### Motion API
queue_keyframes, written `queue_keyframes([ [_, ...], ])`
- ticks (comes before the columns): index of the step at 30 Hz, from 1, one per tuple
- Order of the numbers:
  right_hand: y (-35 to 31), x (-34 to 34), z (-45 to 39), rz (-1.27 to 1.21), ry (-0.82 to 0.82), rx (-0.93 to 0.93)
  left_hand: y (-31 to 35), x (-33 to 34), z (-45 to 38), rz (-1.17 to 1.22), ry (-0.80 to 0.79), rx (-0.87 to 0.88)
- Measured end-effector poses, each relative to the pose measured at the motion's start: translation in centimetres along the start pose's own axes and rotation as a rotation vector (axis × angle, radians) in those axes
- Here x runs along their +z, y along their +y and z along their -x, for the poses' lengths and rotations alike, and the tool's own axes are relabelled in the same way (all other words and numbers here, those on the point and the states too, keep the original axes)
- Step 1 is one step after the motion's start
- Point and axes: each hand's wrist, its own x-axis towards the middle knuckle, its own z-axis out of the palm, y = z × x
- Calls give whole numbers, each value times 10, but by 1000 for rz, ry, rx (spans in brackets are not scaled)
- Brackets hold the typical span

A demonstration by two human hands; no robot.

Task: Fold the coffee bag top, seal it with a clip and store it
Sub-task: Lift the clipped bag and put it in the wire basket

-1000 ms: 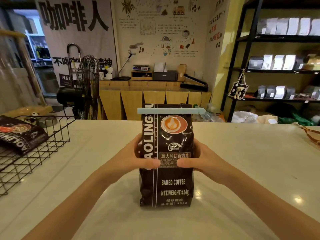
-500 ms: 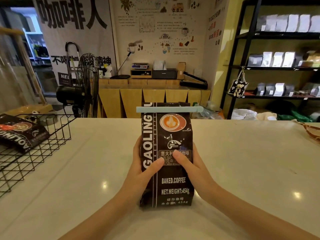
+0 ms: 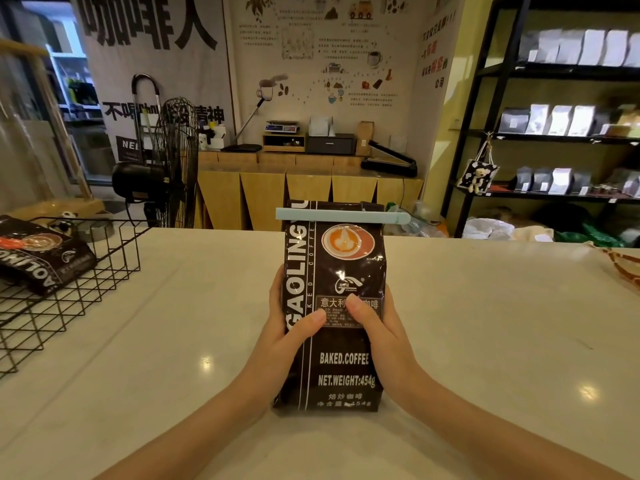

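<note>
A dark brown coffee bag [image 3: 341, 265] stands upright on the pale counter [image 3: 485, 323] in front of me. A long pale-blue clip [image 3: 341, 216] is clamped across its folded top and sticks out on both sides. My left hand [image 3: 289, 336] grips the bag's left side, thumb across the front. My right hand [image 3: 377, 332] grips the right side the same way. Both thumbs nearly meet at the label in the middle.
A black wire basket [image 3: 69, 289] sits on the counter at the left with another coffee bag [image 3: 38, 254] lying in it. A standing fan [image 3: 169, 164] is behind the counter. Black shelves [image 3: 554, 140] with bags stand at the right.
My hands have slid lower and closer together on the bag, thumbs now pointing up across the label. The bag stays upright in the same place.
</note>
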Motion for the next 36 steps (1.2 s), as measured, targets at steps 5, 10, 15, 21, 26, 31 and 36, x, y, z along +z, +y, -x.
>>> queue_keyframes([
  [5,-11,6,-14,49,-34,-1,16,-2,-6,-28,88,15],
  [10,-35,32,-52,57,-128,-48,59,-21,-19,-65,254,61],
  [15,-62,91,-94,-78,-305,-30,111,-67,-21,-3,517,170],
  [21,-36,153,-107,-29,-558,9,147,-135,0,77,825,236],
  [26,-20,227,-116,4,-722,-54,157,-192,20,-75,1003,241],
  [31,4,295,-130,18,-830,-46,172,-247,40,-306,1055,17],
  [36,33,344,-148,200,-885,-9,160,-291,45,-293,1140,-61],
])
